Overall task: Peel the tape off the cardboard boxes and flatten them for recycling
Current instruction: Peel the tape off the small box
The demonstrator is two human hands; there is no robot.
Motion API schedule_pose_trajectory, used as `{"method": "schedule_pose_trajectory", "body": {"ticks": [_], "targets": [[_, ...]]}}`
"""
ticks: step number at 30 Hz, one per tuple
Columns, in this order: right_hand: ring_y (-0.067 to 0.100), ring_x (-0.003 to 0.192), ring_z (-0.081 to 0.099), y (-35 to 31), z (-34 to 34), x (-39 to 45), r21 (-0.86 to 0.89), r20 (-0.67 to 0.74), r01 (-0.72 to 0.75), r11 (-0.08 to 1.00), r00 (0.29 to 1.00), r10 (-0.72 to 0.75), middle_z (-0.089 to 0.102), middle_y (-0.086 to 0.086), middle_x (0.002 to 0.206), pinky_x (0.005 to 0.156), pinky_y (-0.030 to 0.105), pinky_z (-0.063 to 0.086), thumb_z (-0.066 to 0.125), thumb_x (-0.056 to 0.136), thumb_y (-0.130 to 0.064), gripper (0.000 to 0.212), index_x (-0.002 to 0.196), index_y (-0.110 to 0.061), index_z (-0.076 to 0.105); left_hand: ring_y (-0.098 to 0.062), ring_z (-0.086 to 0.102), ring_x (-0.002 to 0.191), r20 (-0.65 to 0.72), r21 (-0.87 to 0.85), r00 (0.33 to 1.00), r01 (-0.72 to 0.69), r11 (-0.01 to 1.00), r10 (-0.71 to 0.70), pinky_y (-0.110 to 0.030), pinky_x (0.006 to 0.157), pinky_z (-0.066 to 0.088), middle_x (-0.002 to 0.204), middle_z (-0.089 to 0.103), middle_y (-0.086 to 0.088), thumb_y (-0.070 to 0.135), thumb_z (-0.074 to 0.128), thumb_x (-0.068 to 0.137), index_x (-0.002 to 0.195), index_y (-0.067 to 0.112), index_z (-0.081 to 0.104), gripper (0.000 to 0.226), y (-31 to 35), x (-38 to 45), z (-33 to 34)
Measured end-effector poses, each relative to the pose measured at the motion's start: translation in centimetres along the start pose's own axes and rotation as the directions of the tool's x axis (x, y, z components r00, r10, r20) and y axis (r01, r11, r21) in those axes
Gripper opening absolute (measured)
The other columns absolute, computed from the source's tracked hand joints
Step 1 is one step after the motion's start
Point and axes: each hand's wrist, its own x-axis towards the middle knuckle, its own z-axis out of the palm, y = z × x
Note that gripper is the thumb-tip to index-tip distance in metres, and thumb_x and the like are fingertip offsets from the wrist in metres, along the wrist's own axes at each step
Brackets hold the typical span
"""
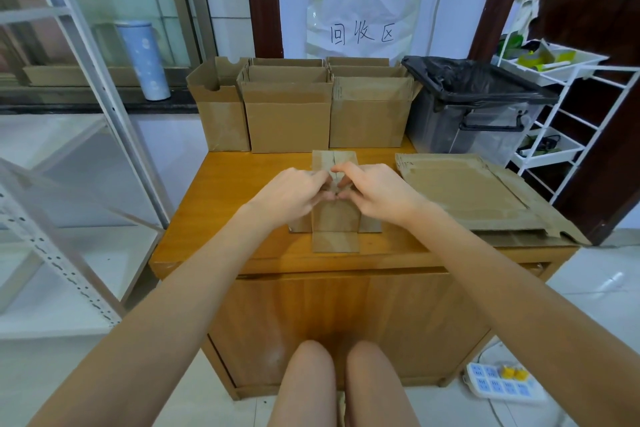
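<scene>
Head view: both hands are working the small box (pixel 335 204) mid-table, left hand (pixel 294 192) and right hand (pixel 379 192) curling fingertips into its top seam, apparently picking at tape. I'd guess the next move is getting an edge lifted, then peeling along the seam; three open boxes (pixel 287 114) are waiting at the far edge, flattened cardboard (pixel 464 191) lying right.

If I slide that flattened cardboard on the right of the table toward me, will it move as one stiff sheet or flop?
The flattened cardboard would probably slide as a fairly stiff, light sheet, since it lies flat on the table. Its loose flap at the near right corner overhangs the edge and would likely droop or catch. It seems to rest on another layer beneath, which may shift with it.
</scene>
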Motion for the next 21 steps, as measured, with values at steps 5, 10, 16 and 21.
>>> {"method": "schedule_pose_trajectory", "body": {"ticks": [5,10,16,21], "targets": [[0.019,0.093,0.065,0.3,-0.6,0.1,0.053,-0.009,0.013,0.999,1.0,-0.012,0.07,0.002,0.104,0.082,0.037,0.053,0.061,0.091,-0.026,0.038,0.125,-0.011,0.056,-0.018,0.063,0.096,0.0,0.172,1.0,0.027,0.985,-0.028,-0.024,0.067,0.039,0.117,0.062,0.003,0.061,0.052,0.087,0.122,0.016,0.047,0.058,0.4,0.0,0.1],[0.015,0.1,0.056,0.5,-0.8,-0.2,-0.003,0.062,-0.005,1.0,0.998,0.005,0.063,0.0,0.106,0.081,0.025,0.042,0.071,0.079,-0.045,0.047,0.114,-0.014,0.063,-0.02,0.064,0.092,-0.047,-0.015,0.995,0.085,0.996,-0.085,-0.029,0.073,0.046,0.106,0.068,0.001,0.051,0.058,0.088,0.113,0.016,0.055,0.043,0.2,0.3,0.5],[0.019,0.098,0.06,0.1,-1.3,0.6,-0.015,0.095,-0.032,0.999,0.995,0.034,0.067,0.002,0.104,0.086,0.032,0.046,0.063,0.09,-0.032,0.029,0.111,-0.012,0.067,-0.021,0.065,0.095,0.01,-0.039,0.999,0.041,0.998,-0.041,-0.031,0.079,0.05,0.107,0.069,-0.002,0.045,0.053,0.094,0.114,0.015,0.057,0.037,0.0,0.5,-0.2],[0.017,0.089,0.061,0.1,-2.1,0.8,0.059,0.124,-0.051,0.997,0.991,0.044,0.068,0.001,0.099,0.082,0.029,0.046,0.057,0.094,-0.027,0.024,0.108,-0.012,0.07,-0.021,0.064,0.092,0.024,0.01,1.0,0.02,1.0,-0.02,-0.024,0.069,0.04,0.105,0.069,-0.004,0.04,0.041,0.1,0.117,0.014,0.056,0.035,0.0,0.7,-1.0]]}}
